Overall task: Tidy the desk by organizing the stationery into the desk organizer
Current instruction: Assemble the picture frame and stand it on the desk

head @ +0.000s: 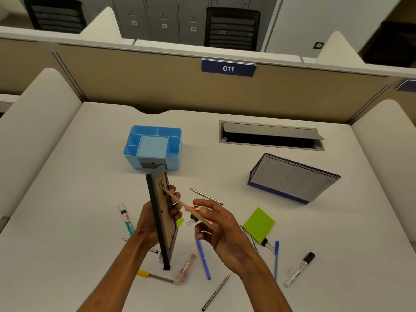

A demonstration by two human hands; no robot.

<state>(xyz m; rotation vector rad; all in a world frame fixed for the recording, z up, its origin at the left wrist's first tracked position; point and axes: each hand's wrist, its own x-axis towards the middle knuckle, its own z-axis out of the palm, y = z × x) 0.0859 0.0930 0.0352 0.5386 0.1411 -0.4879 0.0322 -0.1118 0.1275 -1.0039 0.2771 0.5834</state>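
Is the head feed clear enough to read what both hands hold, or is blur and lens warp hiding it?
Head view: even light, soft shadows; left hand holds the frame sharply; pencil in the right hand slightly smeared; partition bows from wide-angle warp.

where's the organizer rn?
Head view: the blue organizer stands at the back left of the desk, left of the cable tray, just beyond the top of the picture frame held in the left hand.
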